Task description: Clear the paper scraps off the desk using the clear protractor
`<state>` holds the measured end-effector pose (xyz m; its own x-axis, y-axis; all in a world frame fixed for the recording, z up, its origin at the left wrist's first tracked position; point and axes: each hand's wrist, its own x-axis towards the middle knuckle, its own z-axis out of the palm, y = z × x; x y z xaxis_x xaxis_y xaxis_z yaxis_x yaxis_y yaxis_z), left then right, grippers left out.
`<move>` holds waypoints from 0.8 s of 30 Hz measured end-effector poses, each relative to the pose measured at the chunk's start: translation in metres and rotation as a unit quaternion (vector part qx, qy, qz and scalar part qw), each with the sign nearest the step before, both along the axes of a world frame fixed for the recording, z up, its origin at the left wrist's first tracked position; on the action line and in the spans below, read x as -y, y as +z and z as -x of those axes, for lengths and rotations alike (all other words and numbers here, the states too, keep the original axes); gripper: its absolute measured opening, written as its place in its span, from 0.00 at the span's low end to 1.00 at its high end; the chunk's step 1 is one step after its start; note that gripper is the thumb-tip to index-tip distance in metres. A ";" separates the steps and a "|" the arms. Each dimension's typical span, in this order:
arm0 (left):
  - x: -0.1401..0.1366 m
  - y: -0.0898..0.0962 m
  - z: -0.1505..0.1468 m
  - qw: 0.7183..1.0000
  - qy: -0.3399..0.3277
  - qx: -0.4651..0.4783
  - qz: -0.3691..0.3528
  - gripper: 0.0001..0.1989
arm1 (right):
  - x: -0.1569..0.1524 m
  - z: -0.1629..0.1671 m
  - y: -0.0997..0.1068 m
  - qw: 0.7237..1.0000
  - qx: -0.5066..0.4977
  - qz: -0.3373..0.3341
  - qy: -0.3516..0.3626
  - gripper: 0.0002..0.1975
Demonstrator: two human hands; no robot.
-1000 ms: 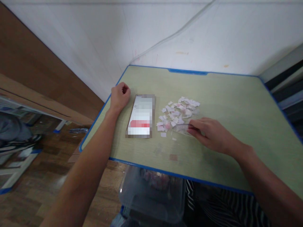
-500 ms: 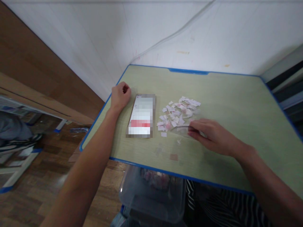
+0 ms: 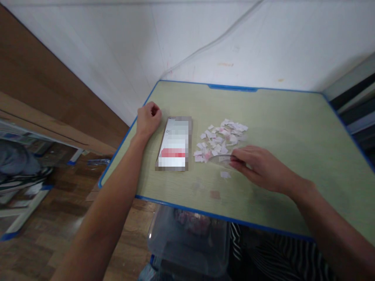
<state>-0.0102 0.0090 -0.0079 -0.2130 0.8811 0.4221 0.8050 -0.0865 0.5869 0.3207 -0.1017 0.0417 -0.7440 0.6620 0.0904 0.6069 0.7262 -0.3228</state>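
Observation:
My right hand pinches a thin, clear plastic piece with a curved dark edge. It stands tilted at the near side of a loose pile of small torn paper scraps, mostly white with some pink. One separate paper scrap lies just below the plastic piece. At the table's left edge my left hand rests with its fingers curled, and nothing shows in it. A phone with a lit, blurred-out screen lies between that hand and the pile.
The pale green table has a blue rim and stands against a white wall. Under its front edge is a clear plastic bin. A brown wooden panel rises at the left. A pinkish-brown patch marks the tabletop.
My right hand has shifted slightly left with the plastic piece. The single scrap left of the plastic piece is gone from there; a scrap now lies below it. My left hand stays put.

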 end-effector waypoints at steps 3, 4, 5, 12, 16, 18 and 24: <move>-0.001 -0.003 0.002 1.000 -0.005 0.008 0.001 0.05 | 0.000 0.011 -0.006 1.000 0.023 -0.006 0.008 0.14; -0.002 -0.004 0.003 1.000 -0.007 0.010 0.001 0.05 | 0.000 0.013 -0.008 1.000 0.028 -0.007 0.006 0.13; -0.002 -0.005 0.004 1.000 -0.008 0.012 0.002 0.04 | 0.000 0.013 -0.008 0.999 0.032 -0.008 0.002 0.13; -0.002 -0.005 0.005 1.000 -0.010 0.011 0.007 0.04 | -0.001 0.010 -0.006 0.999 0.047 -0.012 -0.001 0.14; -0.002 -0.004 0.005 1.000 -0.012 0.010 0.004 0.04 | 0.001 0.011 -0.003 0.998 0.056 -0.008 0.011 0.14; -0.002 -0.005 0.006 1.000 -0.014 0.007 -0.004 0.03 | 0.001 0.009 -0.001 0.998 0.058 -0.004 0.026 0.14; -0.004 -0.008 0.008 1.000 -0.014 -0.004 -0.020 0.03 | 0.001 -0.009 0.011 0.998 0.051 -0.001 0.049 0.14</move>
<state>-0.0180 0.0131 -0.0161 -0.1843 0.8692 0.4588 0.8063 -0.1332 0.5763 0.3296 -0.1031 0.0522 -0.8100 0.5863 0.0118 0.5634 0.7836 -0.2620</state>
